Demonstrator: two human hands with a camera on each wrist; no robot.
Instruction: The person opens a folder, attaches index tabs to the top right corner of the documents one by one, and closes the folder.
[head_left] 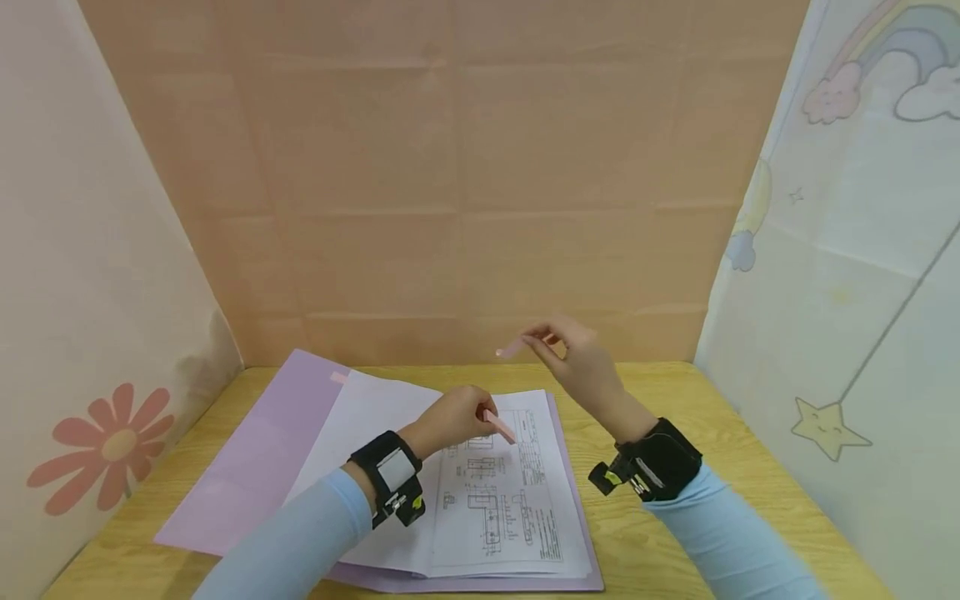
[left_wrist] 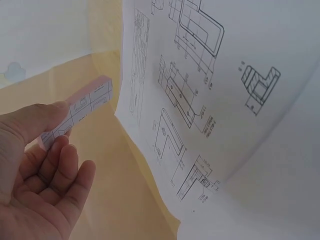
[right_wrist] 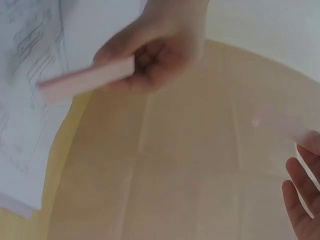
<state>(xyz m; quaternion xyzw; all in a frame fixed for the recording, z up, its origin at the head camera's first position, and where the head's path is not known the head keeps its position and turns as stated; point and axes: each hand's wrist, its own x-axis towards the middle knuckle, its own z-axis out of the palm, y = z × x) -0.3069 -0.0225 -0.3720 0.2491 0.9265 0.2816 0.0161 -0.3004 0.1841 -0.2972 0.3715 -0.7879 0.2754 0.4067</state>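
Note:
My left hand [head_left: 459, 414] pinches a narrow pad of pink sticky notes [head_left: 500, 427] between thumb and fingers, over the open document. Printed lines show on one face of the pad [left_wrist: 82, 106] in the left wrist view. Raised higher to the right, my right hand [head_left: 583, 368] pinches a single pink sticky note strip [head_left: 512, 347] by one end. This strip [right_wrist: 277, 122] looks thin and pale in the right wrist view, apart from the pad. Beneath the hands lies a purple folder [head_left: 255, 467] with white pages of technical drawings [head_left: 517, 508].
A pink tab [head_left: 339, 377] sticks out near the top of the turned page on the left. The wooden table [head_left: 645, 550] meets a brown back wall [head_left: 450, 208], with pale decorated walls [head_left: 847, 275] at both sides.

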